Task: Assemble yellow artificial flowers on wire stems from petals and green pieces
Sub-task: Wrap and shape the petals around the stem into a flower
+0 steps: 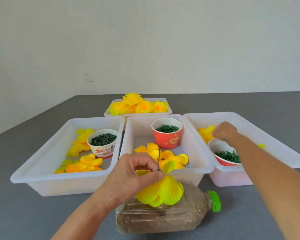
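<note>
My left hand (133,172) pinches a thin wire stem (158,158) that stands upright, with a yellow flower head (160,193) of stacked petals hanging below my fingers. My right hand (224,130) reaches into the right bin (249,125), fingers curled down at the yellow petals (205,133) lying there; whether it holds one I cannot tell. Just in front of it stands a red cup of green leaf pieces (227,155). Loose yellow petals (173,157) lie in the middle bin (203,168).
A plastic bottle with a green cap (163,215) lies on its side under the flower. The left bin (42,179) holds petals and a white cup of dark green pieces (103,141). A red cup of green rings (167,132) stands in the middle bin. Finished flowers (137,105) fill the far tray.
</note>
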